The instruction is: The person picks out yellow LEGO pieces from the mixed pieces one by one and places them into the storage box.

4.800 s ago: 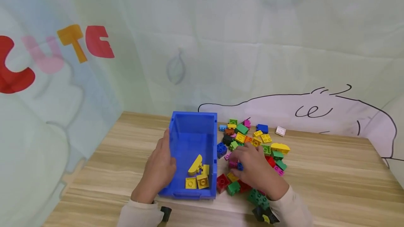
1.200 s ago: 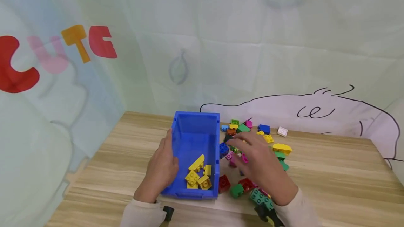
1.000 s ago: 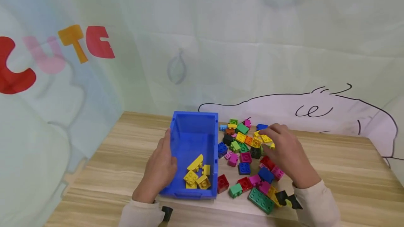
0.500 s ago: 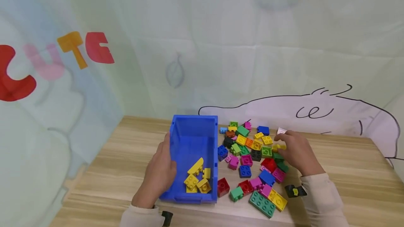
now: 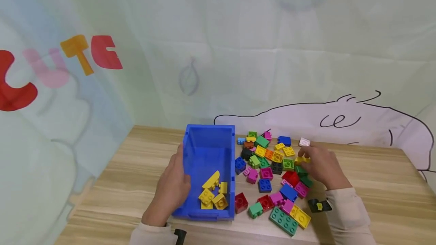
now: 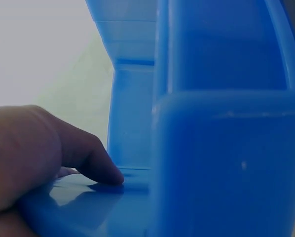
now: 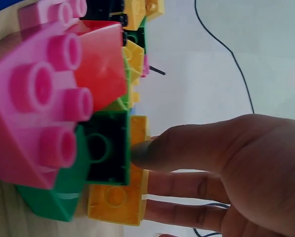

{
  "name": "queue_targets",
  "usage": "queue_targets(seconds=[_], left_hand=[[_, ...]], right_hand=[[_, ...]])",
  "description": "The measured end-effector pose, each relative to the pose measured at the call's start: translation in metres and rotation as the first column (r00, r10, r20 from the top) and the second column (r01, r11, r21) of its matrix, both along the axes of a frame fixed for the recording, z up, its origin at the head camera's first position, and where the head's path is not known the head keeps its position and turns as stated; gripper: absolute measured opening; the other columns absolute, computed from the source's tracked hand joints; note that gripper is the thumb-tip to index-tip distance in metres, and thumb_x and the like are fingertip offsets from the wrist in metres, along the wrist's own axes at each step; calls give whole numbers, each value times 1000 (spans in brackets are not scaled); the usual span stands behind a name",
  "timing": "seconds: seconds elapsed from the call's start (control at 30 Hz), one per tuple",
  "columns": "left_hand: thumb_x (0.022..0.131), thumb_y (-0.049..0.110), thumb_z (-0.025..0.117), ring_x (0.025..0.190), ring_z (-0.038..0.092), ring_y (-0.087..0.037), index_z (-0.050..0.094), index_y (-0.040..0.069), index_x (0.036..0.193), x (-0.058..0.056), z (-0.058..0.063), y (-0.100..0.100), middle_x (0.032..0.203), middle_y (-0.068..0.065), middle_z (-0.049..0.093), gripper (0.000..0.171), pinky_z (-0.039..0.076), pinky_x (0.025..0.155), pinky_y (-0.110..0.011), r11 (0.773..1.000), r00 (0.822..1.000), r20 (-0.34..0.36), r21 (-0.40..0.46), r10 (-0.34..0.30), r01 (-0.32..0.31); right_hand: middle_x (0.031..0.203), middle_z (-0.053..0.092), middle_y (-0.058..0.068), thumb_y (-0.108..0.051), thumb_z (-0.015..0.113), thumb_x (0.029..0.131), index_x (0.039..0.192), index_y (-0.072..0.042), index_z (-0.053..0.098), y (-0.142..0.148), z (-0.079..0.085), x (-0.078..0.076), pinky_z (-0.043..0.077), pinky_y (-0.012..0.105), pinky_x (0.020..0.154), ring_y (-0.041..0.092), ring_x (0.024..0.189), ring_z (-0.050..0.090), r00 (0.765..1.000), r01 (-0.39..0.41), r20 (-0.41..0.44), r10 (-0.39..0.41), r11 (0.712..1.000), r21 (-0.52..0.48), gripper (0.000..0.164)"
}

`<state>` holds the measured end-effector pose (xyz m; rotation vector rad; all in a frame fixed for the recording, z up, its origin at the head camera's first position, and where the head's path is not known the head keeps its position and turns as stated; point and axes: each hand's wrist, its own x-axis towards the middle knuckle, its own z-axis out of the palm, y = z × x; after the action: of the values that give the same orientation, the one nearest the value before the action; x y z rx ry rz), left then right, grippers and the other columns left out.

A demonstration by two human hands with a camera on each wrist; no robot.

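My left hand (image 5: 172, 186) grips the left wall of a blue plastic bin (image 5: 211, 127); in the left wrist view the thumb (image 6: 100, 160) bends over that wall. Several yellow building bricks (image 5: 206, 196) lie near the bin's front inside. At the right side of a spread of loose bricks, my right hand (image 5: 321, 165) pinches a long yellow brick (image 5: 302, 160). From the right wrist, the thumb presses this yellow brick (image 7: 115, 200) on one side, fingers behind it. A dark green brick (image 7: 108, 148) partly covers it there, and a pink brick (image 7: 36, 98) is closer to the camera.
Mixed bricks cover the wooden table (image 5: 381, 196) right of the bin, including a large green brick (image 5: 283, 220), a red brick (image 5: 241, 202) and a blue brick (image 5: 264, 185). A white brick (image 5: 304, 141) sits at the back, near a printed cloth backdrop (image 5: 238, 67).
Another yellow brick has come to lie in the bin. My right hand has moved from the middle of the pile rightward to the long yellow brick and taken hold of it. My left hand stays put.
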<state>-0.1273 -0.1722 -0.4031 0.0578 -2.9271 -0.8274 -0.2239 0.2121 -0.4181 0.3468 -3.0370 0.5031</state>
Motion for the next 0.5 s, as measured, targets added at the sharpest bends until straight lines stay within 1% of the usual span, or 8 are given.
queue_targets(seconds=[0.07,0.13,0.23,0.3,0.37,0.43,0.5], left_hand=[[92,-6,56,123,55,-45,7,1,158,0,0,-1,152,-27,36,83,51,94,-62,1000,1000,12,6,5,-5],[92,-6,56,124,54,-46,6,1,158,1,0,-1,152,-27,36,83,51,95,-62,1000,1000,17,7,5,-5],[93,-6,56,125,53,-46,6,1,158,1,1,-2,152,-27,35,82,51,95,-63,1000,1000,26,7,7,-7],[93,-5,56,126,53,-46,6,1,158,0,1,-1,152,-27,35,82,50,96,-63,1000,999,32,6,10,-11],[93,-5,56,127,52,-46,5,2,158,0,2,-1,153,-26,34,82,49,97,-64,1000,999,38,10,12,-13],[93,-5,56,128,51,-46,6,2,158,1,2,0,153,-26,34,82,49,97,-64,1000,999,40,13,11,-12],[93,-5,56,127,52,-46,6,1,158,1,3,1,153,-26,34,82,49,97,-64,1000,999,38,14,10,-11]], right_hand=[[96,71,22,-6,81,79,96,-3,75,-1,3,2,49,59,75,40,85,63,1000,9,-12,-9,1000,3,18],[97,70,22,-5,82,79,96,-4,75,-2,8,5,45,61,75,42,88,62,999,17,-44,-17,1000,4,19],[96,70,22,-2,84,76,95,-5,75,-7,18,11,45,66,77,43,88,60,992,11,-126,-10,1000,4,21],[94,70,20,-1,85,74,95,-5,76,-11,27,16,46,67,76,42,88,59,982,-7,-191,9,1000,9,22],[93,71,19,0,86,73,94,-6,76,-18,39,24,46,66,76,41,89,59,967,-38,-250,40,999,12,25],[93,71,16,0,87,72,95,-6,76,-26,53,33,46,64,76,39,91,59,955,-84,-286,80,996,-1,26],[93,72,13,0,89,70,95,-7,76,-37,68,44,47,57,74,36,91,60,943,-151,-305,136,988,-24,29]])
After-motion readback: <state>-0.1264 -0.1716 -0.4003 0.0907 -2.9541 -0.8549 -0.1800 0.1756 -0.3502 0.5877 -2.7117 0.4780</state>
